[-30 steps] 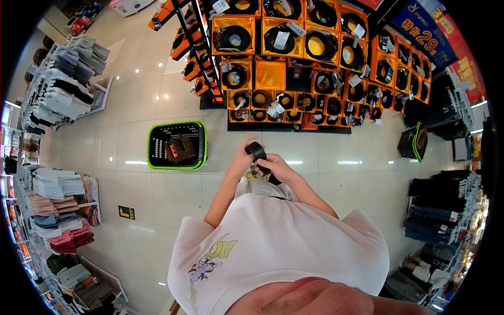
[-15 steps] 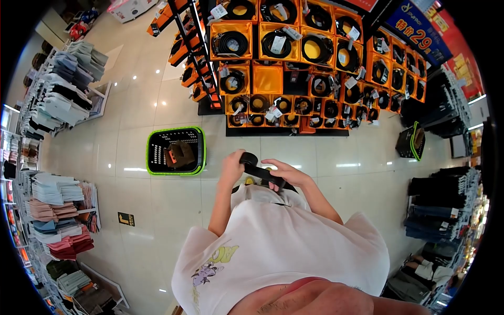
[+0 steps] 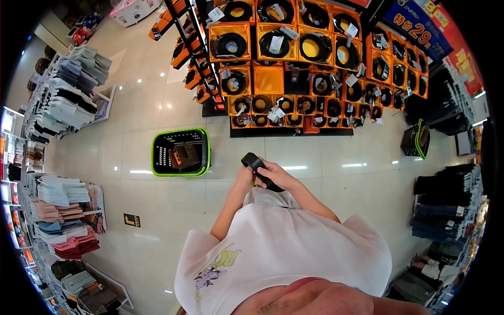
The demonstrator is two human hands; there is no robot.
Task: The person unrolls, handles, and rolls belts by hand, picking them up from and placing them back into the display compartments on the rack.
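A black belt (image 3: 253,160), partly coiled, is in front of my waist between my two hands. My left hand (image 3: 245,175) is closed on its left side, with most of those fingers hidden behind the coil. Across the middle of the belt, my right hand (image 3: 276,175) grips with its fingers bent around the strap. One end of the strap (image 3: 274,187) hangs below the right hand toward my trousers. The hands are close together, nearly touching.
Ahead rises a display rack of belts in orange boxes (image 3: 269,80). A green-rimmed black basket (image 3: 207,152) with brown items stands on the floor to the left. Another basket (image 3: 421,139) is at right. Clothes racks (image 3: 60,191) line both sides.
My right hand has moved left and closed on the belt, nearer my left hand. The belt is now more gathered and tilted, and the left hand is slightly lower.
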